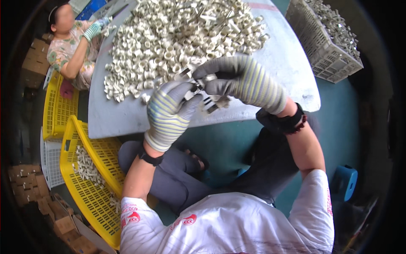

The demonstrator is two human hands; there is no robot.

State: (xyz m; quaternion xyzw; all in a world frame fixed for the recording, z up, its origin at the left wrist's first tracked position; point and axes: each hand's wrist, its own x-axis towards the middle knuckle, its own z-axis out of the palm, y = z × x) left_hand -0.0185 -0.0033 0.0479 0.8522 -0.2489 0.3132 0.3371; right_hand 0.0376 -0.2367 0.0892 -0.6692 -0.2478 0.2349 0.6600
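Small part (197,87) held between gloved left hand (170,111) and right hand (250,81)

"What sort of place is this?"

"A workshop, by the look of it. A great heap of small, pale tubular fittings (169,46) covers much of the worktable (279,80)."

"Just the table tells you that?"

"The storage does too. At the right, a slatted plastic crate (338,70) is heaped with metallic-looking parts (332,21); at the left, yellow perforated crates (84,201) stand beside the table, one with white pieces (88,169) inside."

"And beyond that?"

"A co-worker (74,59) at the table's left side wears striped work gloves (92,31), and brown cardboard boxes (27,182) are piled along the left."
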